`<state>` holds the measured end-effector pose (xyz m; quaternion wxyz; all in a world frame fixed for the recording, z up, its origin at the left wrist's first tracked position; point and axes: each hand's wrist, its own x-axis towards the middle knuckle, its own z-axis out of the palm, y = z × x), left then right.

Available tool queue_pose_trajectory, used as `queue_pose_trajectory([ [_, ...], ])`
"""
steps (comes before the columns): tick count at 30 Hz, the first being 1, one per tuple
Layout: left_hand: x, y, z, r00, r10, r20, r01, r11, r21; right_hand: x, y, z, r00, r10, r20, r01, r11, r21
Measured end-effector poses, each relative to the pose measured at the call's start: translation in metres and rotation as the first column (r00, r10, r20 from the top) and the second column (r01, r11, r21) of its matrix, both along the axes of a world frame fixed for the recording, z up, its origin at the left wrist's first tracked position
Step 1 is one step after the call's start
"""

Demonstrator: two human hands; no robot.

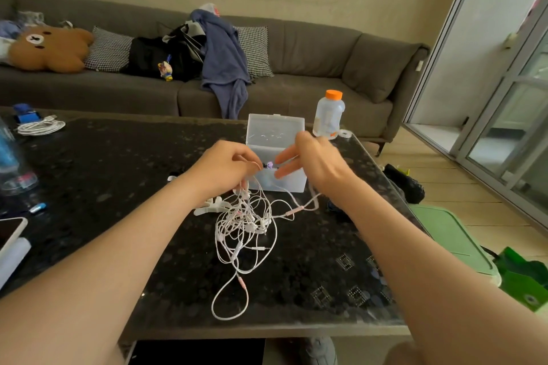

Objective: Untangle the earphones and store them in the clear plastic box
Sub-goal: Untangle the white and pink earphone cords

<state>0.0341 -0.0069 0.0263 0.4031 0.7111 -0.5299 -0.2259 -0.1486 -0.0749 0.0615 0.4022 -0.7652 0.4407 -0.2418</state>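
Head view, both forearms over the dark speckled table [118, 187]. Left hand [225, 169]: fingers curled, pinching a white strand of the earphones [246, 225] just in front of the clear plastic box [292, 185]. Right hand [314, 163]: lower fingers stretched straight toward my left hand, thumb and forefinger raised. One strand climbs to its underside, but I cannot tell whether it is pinched. Earphones hang from my left hand in a knotted bundle. The rest lies mid-table, with one long loop trailing toward the near edge. Box stands near the far edge, right of middle, with its lid tipped up at the back. Bottle with orange cap [329, 115] at the far right corner, just beside the box. Coiled white cable [40, 127] at the far left corner. Phone [9, 231] on the left edge.
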Motion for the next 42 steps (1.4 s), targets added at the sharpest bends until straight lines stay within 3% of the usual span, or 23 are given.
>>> queue_pose_trajectory([
  [3, 0.002, -0.001, -0.001, 0.995, -0.02, -0.103, 0.013, 0.998, -0.066, 0.007, -0.001, -0.009, 0.974, 0.099, -0.203, -0.124, 0.986, -0.111],
  [6, 0.0, 0.002, 0.001, 0.989, -0.062, -0.134, 0.05, 0.994, -0.093, 0.014, -0.007, -0.023, 0.931, 0.056, -0.359, -0.154, 0.956, -0.251],
  [10, -0.002, 0.004, 0.001, 0.991, -0.055, -0.12, 0.039, 0.99, -0.132, 0.019, -0.009, -0.027, 0.95, -0.022, -0.311, -0.102, 0.92, -0.378],
  [12, -0.002, 0.005, 0.001, 0.992, -0.078, -0.099, 0.068, 0.993, -0.1, 0.022, -0.007, -0.023, 0.995, -0.037, -0.097, -0.002, 0.928, -0.373],
  [14, -0.004, 0.006, 0.001, 0.991, -0.114, -0.074, 0.113, 0.993, -0.023, 0.024, -0.003, -0.016, 0.953, -0.058, 0.296, 0.145, 0.948, -0.283],
  [16, -0.005, 0.006, 0.001, 0.99, -0.135, -0.033, 0.137, 0.988, 0.069, 0.027, 0.006, -0.007, 0.736, -0.133, 0.664, 0.235, 0.97, -0.066],
  [17, -0.005, 0.007, 0.0, 0.989, -0.146, -0.003, 0.146, 0.984, 0.105, 0.028, 0.01, -0.002, 0.605, -0.179, 0.776, 0.218, 0.974, 0.055],
  [19, -0.003, 0.006, -0.002, 0.984, -0.174, 0.041, 0.165, 0.972, 0.165, 0.028, 0.019, 0.009, 0.401, -0.263, 0.878, 0.135, 0.964, 0.227],
  [20, -0.002, 0.006, -0.003, 0.981, -0.188, 0.051, 0.175, 0.966, 0.192, 0.026, 0.023, 0.014, 0.377, -0.281, 0.882, 0.126, 0.96, 0.251],
  [21, -0.001, 0.005, -0.004, 0.98, -0.193, 0.051, 0.179, 0.961, 0.211, 0.024, 0.023, 0.016, 0.419, -0.275, 0.865, 0.157, 0.961, 0.229],
  [23, 0.0, 0.004, -0.004, 0.984, -0.175, 0.028, 0.165, 0.962, 0.217, 0.021, 0.017, 0.01, 0.613, -0.212, 0.761, 0.268, 0.962, 0.051],
  [25, 0.001, 0.002, -0.004, 0.99, -0.139, -0.006, 0.138, 0.976, 0.168, 0.02, 0.008, -0.004, 0.832, -0.145, 0.536, 0.307, 0.925, -0.226],
  [27, 0.0, 0.0, -0.003, 0.993, -0.118, -0.031, 0.12, 0.988, 0.097, 0.019, 0.0, -0.016, 0.97, -0.095, 0.222, 0.183, 0.889, -0.42],
  [29, -0.001, -0.004, -0.004, 0.996, -0.086, -0.008, 0.086, 0.996, 0.009, 0.02, -0.004, -0.022, 0.992, -0.029, -0.124, -0.029, 0.897, -0.442],
  [31, 0.001, -0.007, -0.006, 0.998, -0.053, 0.043, 0.056, 0.996, -0.065, 0.018, -0.008, -0.025, 0.951, 0.041, -0.305, -0.171, 0.896, -0.411],
  [34, 0.004, -0.008, -0.01, 0.997, -0.057, 0.045, 0.06, 0.996, -0.068, 0.017, -0.012, -0.027, 0.96, 0.076, -0.271, -0.203, 0.852, -0.482],
  [37, 0.004, -0.006, -0.009, 0.994, -0.055, 0.097, 0.056, 0.998, -0.01, 0.018, -0.014, -0.025, 0.992, -0.032, -0.123, -0.049, 0.794, -0.606],
  [40, 0.005, -0.003, -0.008, 0.989, -0.063, 0.131, 0.052, 0.995, 0.083, 0.016, -0.01, -0.014, 0.962, -0.119, 0.247, 0.236, 0.814, -0.53],
  [42, 0.008, -0.001, -0.01, 0.986, -0.084, 0.141, 0.062, 0.985, 0.159, 0.013, -0.003, -0.003, 0.817, -0.132, 0.561, 0.355, 0.882, -0.311],
])
